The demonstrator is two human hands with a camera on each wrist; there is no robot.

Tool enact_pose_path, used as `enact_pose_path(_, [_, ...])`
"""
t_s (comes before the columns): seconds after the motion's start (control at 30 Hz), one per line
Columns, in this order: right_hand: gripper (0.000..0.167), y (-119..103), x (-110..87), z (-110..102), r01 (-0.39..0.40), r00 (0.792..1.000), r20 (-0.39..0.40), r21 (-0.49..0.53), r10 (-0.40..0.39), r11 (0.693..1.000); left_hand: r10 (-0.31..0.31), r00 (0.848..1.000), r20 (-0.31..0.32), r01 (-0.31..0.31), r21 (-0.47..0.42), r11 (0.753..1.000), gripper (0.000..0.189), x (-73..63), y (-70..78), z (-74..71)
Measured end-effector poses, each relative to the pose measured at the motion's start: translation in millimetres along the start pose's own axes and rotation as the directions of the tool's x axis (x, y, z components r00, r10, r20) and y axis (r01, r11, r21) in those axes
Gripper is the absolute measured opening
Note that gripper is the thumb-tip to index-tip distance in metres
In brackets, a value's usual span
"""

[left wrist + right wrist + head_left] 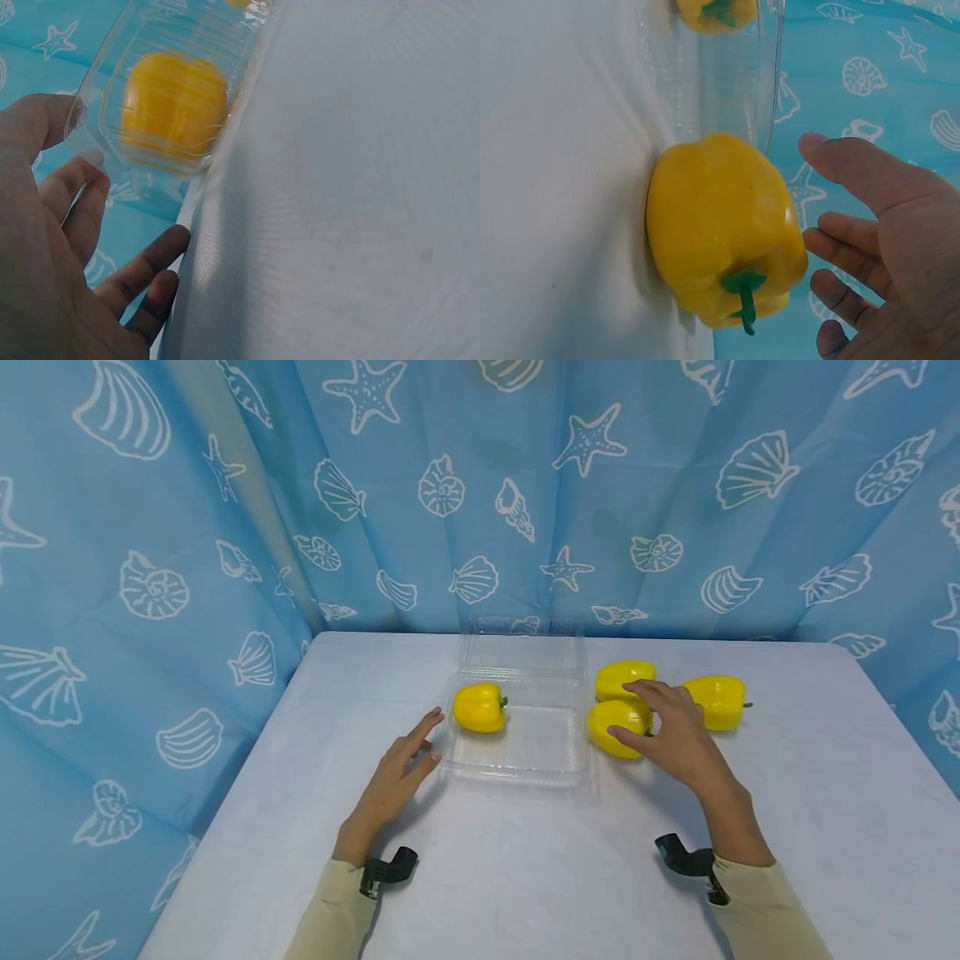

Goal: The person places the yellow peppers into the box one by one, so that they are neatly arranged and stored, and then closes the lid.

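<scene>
A yellow bell pepper [478,708] lies in the left part of a clear plastic clamshell box [543,739], whose lid [521,652] is folded back. At the box's left edge, my left hand [392,783] has its fingers spread, fingertips right at the rim; the left wrist view shows the thumb there too. My right hand [678,739] hovers by the front yellow pepper [615,727], thumb and fingers apart around it. In the right wrist view a gap shows between the fingers and this pepper [720,217], its green stem toward the camera.
Behind the front pepper sits another yellow pepper [622,675], and one more pepper [720,702] lies to the right, partly behind the right hand. A white cloth covers the table [517,868]. A blue shell-patterned curtain [480,527] hangs along its back and left side.
</scene>
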State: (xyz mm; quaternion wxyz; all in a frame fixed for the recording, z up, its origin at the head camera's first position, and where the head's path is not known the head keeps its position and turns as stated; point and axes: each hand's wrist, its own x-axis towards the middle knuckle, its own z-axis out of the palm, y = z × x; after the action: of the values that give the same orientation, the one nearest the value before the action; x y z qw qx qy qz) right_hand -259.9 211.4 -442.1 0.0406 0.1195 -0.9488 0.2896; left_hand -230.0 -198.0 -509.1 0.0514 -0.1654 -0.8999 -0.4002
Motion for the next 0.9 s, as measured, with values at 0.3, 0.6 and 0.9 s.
enact_pose_path(0.3, [0.079, 8.1, -3.1, -0.5, -0.007, 1.0, 0.001, -0.01, 0.007, 1.0, -0.007, 1.0, 0.002, 0.007, 0.006, 1.0, 0.056, 0.4, -0.5, -0.2])
enact_pose_path(0.6, [0.081, 11.9, -2.4, 0.7, -0.021, 0.999, 0.033, -0.013, 0.022, 1.0, 0.006, 1.0, -0.003, -0.006, 0.003, 1.0, 0.057, 0.1, -1.7, 0.4])
enact_pose_path(0.9, [0.077, 14.8, -2.7, 1.4, -0.021, 0.999, 0.027, -0.031, 0.022, 0.999, -0.02, 1.0, 0.003, 0.02, 0.0, 1.0, 0.057, -0.3, 1.0, -0.1])
